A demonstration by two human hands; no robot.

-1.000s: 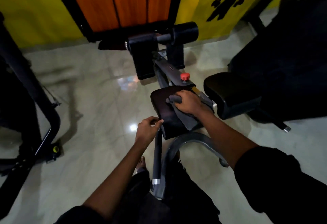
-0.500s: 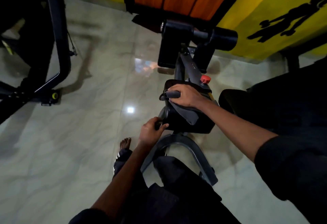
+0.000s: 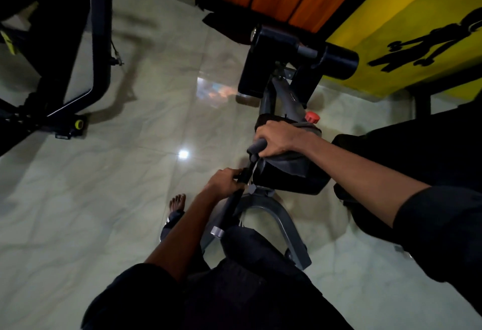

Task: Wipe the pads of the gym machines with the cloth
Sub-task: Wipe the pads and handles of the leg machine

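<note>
Gripping the cloth [image 3: 292, 166], the right hand [image 3: 277, 138] is wiping the near pad [image 3: 287, 185], left hand [image 3: 224, 182] clasping its handle [image 3: 232, 207]; far rollers [image 3: 339, 61] seemingly pending.

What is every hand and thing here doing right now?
right hand: grips the cloth, pressing on the pad.
cloth: bunched under the right hand, draped over the pad.
pad: partly covered by the cloth.
left hand: grips the handle beside the pad.
handle: held near its top, slanting.
red knob: untouched.
roller pads: untouched, uncovered.
</note>
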